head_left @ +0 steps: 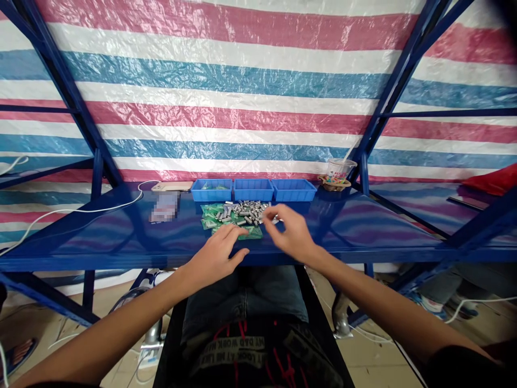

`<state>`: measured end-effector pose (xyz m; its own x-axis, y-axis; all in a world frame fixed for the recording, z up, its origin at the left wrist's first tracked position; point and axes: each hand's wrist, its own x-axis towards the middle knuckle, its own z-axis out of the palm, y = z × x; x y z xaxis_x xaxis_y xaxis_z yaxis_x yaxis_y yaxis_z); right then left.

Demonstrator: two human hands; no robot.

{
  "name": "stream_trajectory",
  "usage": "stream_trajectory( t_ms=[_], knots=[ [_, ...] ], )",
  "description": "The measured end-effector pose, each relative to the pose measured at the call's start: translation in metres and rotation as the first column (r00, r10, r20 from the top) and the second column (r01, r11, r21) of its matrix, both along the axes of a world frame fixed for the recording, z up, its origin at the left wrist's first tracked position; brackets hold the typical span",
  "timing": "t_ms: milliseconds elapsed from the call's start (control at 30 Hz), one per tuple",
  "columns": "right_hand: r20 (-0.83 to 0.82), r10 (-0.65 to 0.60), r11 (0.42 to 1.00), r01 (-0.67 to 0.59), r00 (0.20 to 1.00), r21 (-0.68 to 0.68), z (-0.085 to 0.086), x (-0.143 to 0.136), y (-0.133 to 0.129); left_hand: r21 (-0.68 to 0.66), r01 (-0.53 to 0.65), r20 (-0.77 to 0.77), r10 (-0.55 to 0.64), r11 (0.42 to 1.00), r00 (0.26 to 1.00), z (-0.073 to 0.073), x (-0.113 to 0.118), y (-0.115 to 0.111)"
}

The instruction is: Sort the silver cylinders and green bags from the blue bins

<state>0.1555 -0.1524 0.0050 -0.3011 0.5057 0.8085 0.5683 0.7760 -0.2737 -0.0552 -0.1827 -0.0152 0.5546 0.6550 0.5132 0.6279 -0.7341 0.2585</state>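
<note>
Over the near part of the blue desk [363, 221], both of my hands are at the small metal cylinders [252, 210], which lie in a loose heap on and beside some green plastic bags [209, 211]. My left hand [224, 250] is partly open, palm down, its fingers stretched forward together and the thumb standing well apart from them. Its fingertips are over the nearest green plastic, though I cannot tell whether they press on it, and I see nothing gripped there. My right hand [291, 233] is at the right edge of the heap with its fingers bent and the thumb and forefinger tips drawn close together. The gap there is narrow, and I cannot make out whether a cylinder is pinched in it.

Just behind the heap, three blue bins stand side by side: the left bin [212, 198] with some green plastic inside, the middle bin [253, 197] and the right bin [295, 197]. To the left of them lies a flat, pale object [173, 186] near a white cable [92, 209], with a blurred-out patch in front of it. To the right, a clear cup [338, 168] with a straw stands by a brown holder [335, 185] of colourful bits. Behind everything hangs a striped sheet [242, 116].
</note>
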Motion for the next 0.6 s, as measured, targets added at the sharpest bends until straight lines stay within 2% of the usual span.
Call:
stream_trajectory(
  t_ms=[67, 133, 167, 233, 267, 333, 433, 533, 600],
  knots=[
    [-0.075, -0.164, 0.981, 0.170, 0.984, 0.094, 0.016, 0.014, 0.029, 0.047, -0.014, -0.073, 0.018, 0.999, 0.997, -0.001, -0.003, 0.004],
    [-0.143, -0.327, 0.938, 0.339, 0.934, 0.069, 0.033, 0.030, 0.063, 0.096, -0.045, -0.141, 0.059, 0.994, 0.988, -0.002, -0.006, 0.008],
    [-0.138, -0.415, 0.906, 0.423, 0.899, 0.029, 0.040, 0.038, 0.079, 0.118, -0.064, -0.173, 0.084, 0.991, 0.981, -0.002, -0.007, 0.009],
    [-0.005, -0.574, 0.817, 0.572, 0.819, -0.072, 0.048, 0.049, 0.106, 0.154, -0.094, -0.222, 0.127, 0.984, 0.967, -0.002, -0.009, 0.011],
    [0.037, -0.580, 0.808, 0.581, 0.813, -0.093, 0.049, 0.052, 0.114, 0.164, -0.103, -0.237, 0.141, 0.981, 0.961, -0.002, -0.010, 0.013],
    [0.135, -0.542, 0.823, 0.556, 0.830, -0.116, 0.042, 0.049, 0.122, 0.169, -0.116, -0.248, 0.156, 0.979, 0.956, -0.003, -0.011, 0.015],
    [0.296, -0.354, 0.906, 0.404, 0.887, -0.127, 0.020, 0.031, 0.116, 0.159, -0.127, -0.243, 0.163, 0.979, 0.956, -0.004, -0.012, 0.018],
    [0.423, -0.172, 0.953, 0.259, 0.890, -0.159, 0.001, 0.009, 0.106, 0.153, -0.133, -0.235, 0.167, 0.979, 0.958, -0.007, -0.011, 0.019],
    [0.462, -0.105, 0.961, 0.210, 0.880, -0.180, -0.005, -0.002, 0.104, 0.140, -0.133, -0.228, 0.163, 0.981, 0.960, -0.008, -0.011, 0.018]
  ],
)
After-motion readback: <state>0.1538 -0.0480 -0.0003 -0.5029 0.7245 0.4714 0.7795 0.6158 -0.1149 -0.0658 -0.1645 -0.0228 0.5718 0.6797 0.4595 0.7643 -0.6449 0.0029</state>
